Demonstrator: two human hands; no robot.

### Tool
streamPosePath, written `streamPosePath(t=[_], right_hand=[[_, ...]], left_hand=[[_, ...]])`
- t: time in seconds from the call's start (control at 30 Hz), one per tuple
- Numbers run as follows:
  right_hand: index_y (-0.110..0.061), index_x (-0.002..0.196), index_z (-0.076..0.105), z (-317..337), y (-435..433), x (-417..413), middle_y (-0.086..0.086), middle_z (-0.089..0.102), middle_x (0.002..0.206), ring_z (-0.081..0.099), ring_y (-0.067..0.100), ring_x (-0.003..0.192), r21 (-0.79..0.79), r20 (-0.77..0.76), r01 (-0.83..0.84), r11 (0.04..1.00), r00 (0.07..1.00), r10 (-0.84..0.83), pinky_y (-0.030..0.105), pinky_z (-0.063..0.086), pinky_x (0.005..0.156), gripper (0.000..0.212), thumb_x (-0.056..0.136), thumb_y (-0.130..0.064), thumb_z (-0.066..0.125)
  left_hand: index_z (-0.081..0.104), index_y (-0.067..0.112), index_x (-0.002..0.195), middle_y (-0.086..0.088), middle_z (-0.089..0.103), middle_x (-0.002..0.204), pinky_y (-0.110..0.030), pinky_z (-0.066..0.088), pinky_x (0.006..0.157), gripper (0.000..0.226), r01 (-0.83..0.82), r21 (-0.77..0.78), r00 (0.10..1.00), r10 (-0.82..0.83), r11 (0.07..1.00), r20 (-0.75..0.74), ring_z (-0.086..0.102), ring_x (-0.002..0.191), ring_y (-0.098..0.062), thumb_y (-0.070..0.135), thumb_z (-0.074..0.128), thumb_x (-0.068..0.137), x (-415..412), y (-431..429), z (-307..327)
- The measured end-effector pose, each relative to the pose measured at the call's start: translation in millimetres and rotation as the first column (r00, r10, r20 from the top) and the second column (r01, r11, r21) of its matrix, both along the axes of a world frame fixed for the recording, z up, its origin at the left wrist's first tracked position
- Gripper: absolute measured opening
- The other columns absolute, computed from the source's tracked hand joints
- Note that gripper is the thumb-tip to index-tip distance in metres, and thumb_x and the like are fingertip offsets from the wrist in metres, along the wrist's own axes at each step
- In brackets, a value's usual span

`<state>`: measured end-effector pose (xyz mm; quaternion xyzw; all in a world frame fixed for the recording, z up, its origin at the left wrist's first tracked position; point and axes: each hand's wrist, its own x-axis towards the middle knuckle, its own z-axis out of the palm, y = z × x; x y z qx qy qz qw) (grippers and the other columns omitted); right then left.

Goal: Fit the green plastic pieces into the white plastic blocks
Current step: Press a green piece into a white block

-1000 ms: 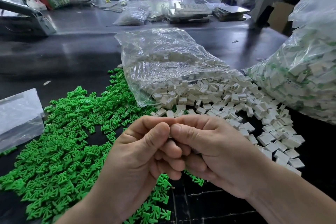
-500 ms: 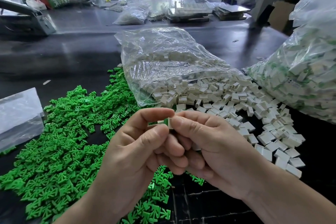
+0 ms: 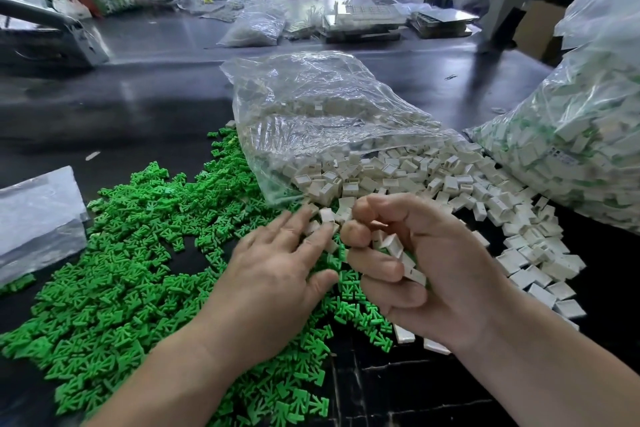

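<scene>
From the head camera, a dark table (image 3: 145, 104) carries a broad heap of green pieces (image 3: 117, 253) spread over its near left. A spill of white blocks (image 3: 450, 180) runs from the middle out to the near right. The blocks pour from the mouth of a clear bag (image 3: 311, 114) lying on its side just beyond the hands. The two hands are apart, side by side. The left hand (image 3: 277, 274) lies palm down over the green heap with its fingers stretched out straight. Its tips reach to where green meets white at the bag's mouth, though blur hides whether they touch anything. The right hand (image 3: 429, 274) is raised just right of it, its fingers curled round several white blocks. At the far right stands a large full bag (image 3: 588, 149) of white parts flecked with green, and a flat plastic bag (image 3: 38, 215) lies at the left edge.
</scene>
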<state>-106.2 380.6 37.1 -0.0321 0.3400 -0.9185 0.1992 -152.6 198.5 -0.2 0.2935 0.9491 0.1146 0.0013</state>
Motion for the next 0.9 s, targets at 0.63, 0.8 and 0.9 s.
streamPosePath(t=[0.63, 0.8, 0.9], right_hand=[[-0.011, 0.098, 0.064, -2.0, -2.2, 3.2, 0.006, 0.06, 0.076, 0.046, 0.011, 0.045, 0.542, -0.004, 0.155, 0.826, 0.983, -0.181, 0.017, 0.03, 0.034, 0.005, 0.098, -0.016, 0.062], [-0.009, 0.104, 0.07, 0.5, -9.5, 6.9, 0.003, 0.062, 0.075, 0.046, 0.009, 0.044, 0.55, -0.021, 0.097, 0.83, 0.995, -0.103, 0.016, 0.03, 0.035, 0.023, 0.099, -0.029, 0.062], [-0.012, 0.098, 0.073, 3.0, -11.4, 9.0, 0.001, 0.059, 0.074, 0.044, 0.009, 0.045, 0.556, -0.06, 0.075, 0.828, 0.997, -0.05, 0.016, 0.029, 0.034, 0.023, 0.095, -0.033, 0.065]], left_hand=[[0.071, 0.033, 0.099, 0.004, 0.073, 0.095, -0.013, 0.053, 0.073, 0.021, -0.238, 0.846, 0.945, -0.088, 0.477, 0.316, 0.07, 0.086, -0.013, 0.021, 0.076, 0.083, 9.0, -10.4, 20.6], [0.072, 0.021, 0.098, -0.011, 0.072, 0.097, -0.024, 0.054, 0.078, 0.032, -0.364, 0.904, 0.852, -0.313, 0.223, 0.42, 0.068, 0.09, -0.025, 0.025, 0.083, 0.068, 15.0, -6.0, 22.0], [0.071, 0.021, 0.098, -0.012, 0.072, 0.095, -0.027, 0.055, 0.079, 0.029, -0.335, 0.918, 0.858, -0.334, 0.211, 0.39, 0.069, 0.089, -0.026, 0.022, 0.081, 0.071, 18.8, -5.0, 22.2]])
